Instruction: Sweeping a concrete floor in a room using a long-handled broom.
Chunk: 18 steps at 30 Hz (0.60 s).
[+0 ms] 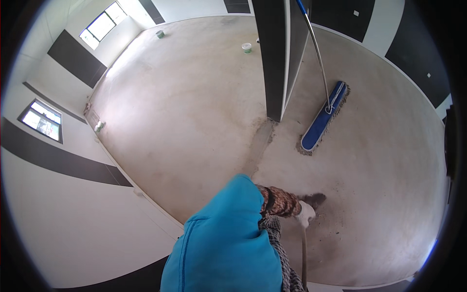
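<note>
Currently | right hands part: white-gloved hand (305, 212) gripping thin grey pole (304, 253) over dark dirt patch (315, 198) on pale concrete floor (194, 121) | left: unseen, cannot tell | risk: grit smearing outward; leaning blue flat dust mop (322, 119) toppling if bumped.

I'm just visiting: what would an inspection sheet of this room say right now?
Surface: bare concrete floor, dusty, darker dirt patch near the hand.
Job's things: thin handle held over a dark tool head, its kind unclear.
Clutter: blue flat mop by the dark column; two small tubs far off.
Grip: right hand, in a white glove, closed on the handle; left hand not seen.
Cables: nothing seen.
Surroundings: white walls with dark bands, windows at left.
</note>
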{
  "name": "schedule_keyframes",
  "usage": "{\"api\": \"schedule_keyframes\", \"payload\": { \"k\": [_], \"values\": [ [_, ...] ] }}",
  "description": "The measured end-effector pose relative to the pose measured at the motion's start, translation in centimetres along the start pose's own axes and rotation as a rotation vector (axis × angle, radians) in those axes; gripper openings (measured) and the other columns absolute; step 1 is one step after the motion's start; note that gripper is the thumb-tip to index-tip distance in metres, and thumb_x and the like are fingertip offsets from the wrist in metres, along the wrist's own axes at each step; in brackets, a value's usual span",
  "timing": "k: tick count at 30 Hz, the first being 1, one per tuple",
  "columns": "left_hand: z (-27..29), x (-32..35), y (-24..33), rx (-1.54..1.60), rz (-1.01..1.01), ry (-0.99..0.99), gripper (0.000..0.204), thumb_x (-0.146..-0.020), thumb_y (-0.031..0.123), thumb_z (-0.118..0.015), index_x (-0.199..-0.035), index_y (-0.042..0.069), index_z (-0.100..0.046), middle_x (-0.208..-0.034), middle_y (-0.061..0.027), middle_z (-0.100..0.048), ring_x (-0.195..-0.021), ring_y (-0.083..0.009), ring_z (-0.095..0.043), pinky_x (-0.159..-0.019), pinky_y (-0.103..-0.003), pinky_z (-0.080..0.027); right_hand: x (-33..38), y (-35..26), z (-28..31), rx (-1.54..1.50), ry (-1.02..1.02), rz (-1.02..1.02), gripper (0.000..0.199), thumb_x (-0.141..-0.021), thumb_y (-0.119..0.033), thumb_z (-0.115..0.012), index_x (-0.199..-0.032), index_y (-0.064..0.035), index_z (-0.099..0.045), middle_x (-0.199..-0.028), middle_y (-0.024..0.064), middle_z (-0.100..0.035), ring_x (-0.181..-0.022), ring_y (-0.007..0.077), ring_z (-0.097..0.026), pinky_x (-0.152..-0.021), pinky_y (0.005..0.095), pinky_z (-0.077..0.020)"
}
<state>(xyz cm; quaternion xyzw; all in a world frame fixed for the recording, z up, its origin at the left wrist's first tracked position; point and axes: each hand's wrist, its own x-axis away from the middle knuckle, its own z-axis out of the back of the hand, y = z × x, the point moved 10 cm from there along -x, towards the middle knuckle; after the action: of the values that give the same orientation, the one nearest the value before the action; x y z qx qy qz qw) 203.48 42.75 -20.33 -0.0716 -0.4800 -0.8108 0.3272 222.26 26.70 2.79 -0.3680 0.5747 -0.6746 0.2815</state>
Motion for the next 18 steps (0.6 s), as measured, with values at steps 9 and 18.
{"api": "schedule_keyframes", "payload": {
  "k": [9, 18],
  "values": [
    [0.5, 34.0, -30.7, 0.070, 0.822, 0.514, 0.046, -0.076, 0.040, -0.063, -0.097, 0.000, -0.071, -0.098, -0.0237, -0.068, -0.096, -0.0392, -0.065, -0.082, -0.045, -0.050, 1.0, 9.8, -14.6, 0.224, -0.445, -0.141, 0.030, -0.093, -0.023, -0.053, -0.068, -0.0122, -0.041, -0.052, -0.0023, -0.036, -0.044, 0.0120, -0.036, -0.053, 0.0353, -0.0381],
    [-7.4, 49.2, -36.3, 0.453, 1.258, 0.541, 0.048, -0.074, 0.040, -0.066, -0.106, 0.005, -0.072, -0.111, -0.0223, -0.066, -0.107, -0.0352, -0.062, -0.090, -0.044, -0.049, 6.9, 18.7, -29.3, 0.487, -0.661, -0.268, 0.028, -0.092, -0.022, -0.053, -0.068, -0.0107, -0.044, -0.051, -0.0014, -0.038, -0.043, 0.0129, -0.038, -0.050, 0.0346, -0.0392]
  ]
}}
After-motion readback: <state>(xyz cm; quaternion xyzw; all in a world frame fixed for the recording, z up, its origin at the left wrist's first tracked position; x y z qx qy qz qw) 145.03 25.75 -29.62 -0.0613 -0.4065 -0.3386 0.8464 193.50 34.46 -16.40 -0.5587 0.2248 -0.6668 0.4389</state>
